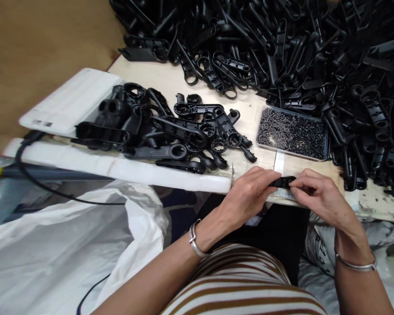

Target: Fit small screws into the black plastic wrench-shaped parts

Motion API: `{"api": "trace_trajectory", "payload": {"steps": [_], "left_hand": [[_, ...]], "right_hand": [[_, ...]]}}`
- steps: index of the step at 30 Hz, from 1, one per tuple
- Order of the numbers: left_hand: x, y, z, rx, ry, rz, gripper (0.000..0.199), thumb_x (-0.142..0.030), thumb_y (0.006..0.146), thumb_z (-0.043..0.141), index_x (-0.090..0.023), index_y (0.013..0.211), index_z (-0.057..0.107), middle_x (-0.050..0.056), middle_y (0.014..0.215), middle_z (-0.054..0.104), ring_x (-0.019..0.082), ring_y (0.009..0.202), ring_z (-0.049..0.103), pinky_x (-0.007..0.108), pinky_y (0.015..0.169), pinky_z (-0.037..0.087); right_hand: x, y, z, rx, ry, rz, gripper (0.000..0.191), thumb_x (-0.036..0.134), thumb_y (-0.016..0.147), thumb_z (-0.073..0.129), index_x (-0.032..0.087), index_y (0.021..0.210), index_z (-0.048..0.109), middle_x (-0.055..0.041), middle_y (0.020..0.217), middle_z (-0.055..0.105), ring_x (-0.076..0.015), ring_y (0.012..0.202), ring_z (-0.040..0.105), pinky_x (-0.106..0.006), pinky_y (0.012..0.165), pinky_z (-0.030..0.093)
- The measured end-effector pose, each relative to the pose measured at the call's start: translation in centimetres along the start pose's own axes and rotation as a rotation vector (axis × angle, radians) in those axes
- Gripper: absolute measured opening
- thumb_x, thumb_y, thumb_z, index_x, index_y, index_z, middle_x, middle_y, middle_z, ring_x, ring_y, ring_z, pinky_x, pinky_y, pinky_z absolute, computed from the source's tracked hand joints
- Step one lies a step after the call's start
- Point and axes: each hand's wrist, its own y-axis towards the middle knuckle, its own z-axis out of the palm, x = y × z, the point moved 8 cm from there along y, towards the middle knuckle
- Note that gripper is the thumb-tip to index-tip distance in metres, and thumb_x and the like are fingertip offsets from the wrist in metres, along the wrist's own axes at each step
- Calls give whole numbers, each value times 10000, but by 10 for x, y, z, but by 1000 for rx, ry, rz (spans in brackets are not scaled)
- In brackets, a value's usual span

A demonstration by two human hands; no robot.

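Observation:
Between my two hands, at the table's front edge, is a small black plastic part (284,182), partly covered by fingers. My left hand (252,188) grips its left end between thumb and fingers. At the other end, my right hand (317,192) is closed in a pinch against the part; whether it also holds a tiny piece is hidden. Just beyond the hands lies a clear plastic box (292,155) filled with tiny dark metal and black pieces. Left of it, several black plastic arm-shaped parts (197,131) with ring ends lie in a loose heap.
A large pile of black plastic parts (282,52) covers the back and right of the table (246,98). At the left stand a white flat box (75,98) and a white foam strip (118,168). A black cable (52,187) hangs above a white sack (68,236).

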Motion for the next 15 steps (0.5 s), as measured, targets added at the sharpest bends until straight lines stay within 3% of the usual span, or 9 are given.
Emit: {"api": "trace_trajectory", "payload": {"steps": [6,10,15], "left_hand": [[2,-1,0,14,-33,-38,189,-124,861,623,-166,1045,606,32,895,701,142,835,632,258,748,535],[2,1,2,47,-34,-34,197,-118,878,590,-174,1067,592,34,923,696,152,865,615,277,777,527],[-11,6,1,76,74,67,187,-140,902,554,-157,1087,573,71,1068,690,201,1010,592,334,837,493]], "right_hand": [[-3,0,3,40,0,4,151,167,847,565,184,762,689,2,701,515,-113,620,481,-237,533,343],[-2,-6,1,30,-17,-16,154,221,891,567,191,868,717,-19,756,567,-128,679,533,-236,582,397],[3,-4,-24,-34,-74,-56,215,319,922,556,199,976,725,-46,827,646,-160,744,596,-261,646,465]]}}
